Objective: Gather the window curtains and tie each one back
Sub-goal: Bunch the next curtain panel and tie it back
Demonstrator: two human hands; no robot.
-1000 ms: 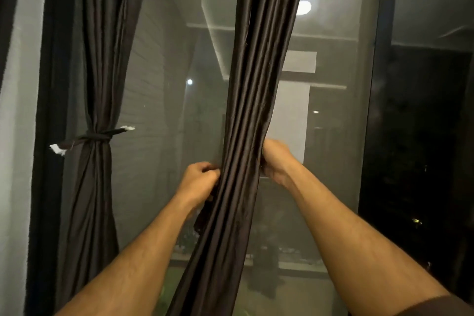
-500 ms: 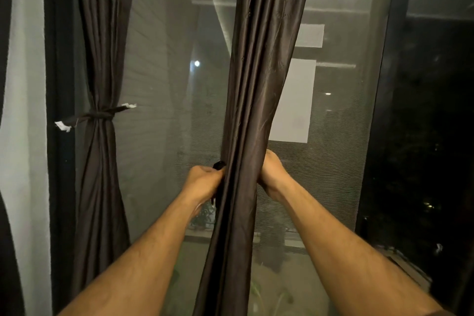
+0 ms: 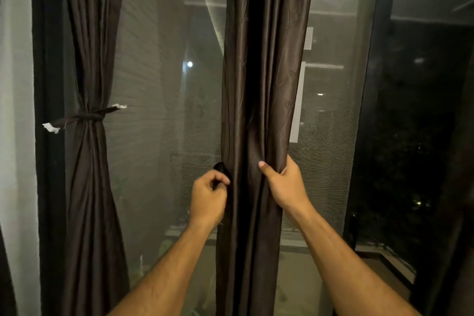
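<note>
A dark brown curtain [image 3: 266, 72] hangs gathered in the middle of the window. My right hand [image 3: 286, 187] grips its right-hand folds, thumb pressed across the front. My left hand [image 3: 209, 196] is at the curtain's left edge, fingers curled round a dark tie strip [image 3: 220, 170] whose loop sticks up above the knuckles. At the left hangs a second dark curtain [image 3: 89, 187], cinched at mid height by a knotted tie [image 3: 88, 117] with white ends.
Behind the curtains is a window with a mesh screen [image 3: 159, 110] and a dark vertical frame bar [image 3: 369, 115] right of centre. A pale wall strip [image 3: 15, 110] runs down the far left. It is night outside.
The middle curtain now hangs more upright and looser. My right hand has shifted its grip so the thumb shows on the front. My left hand has drawn slightly away, showing more of the tie.
</note>
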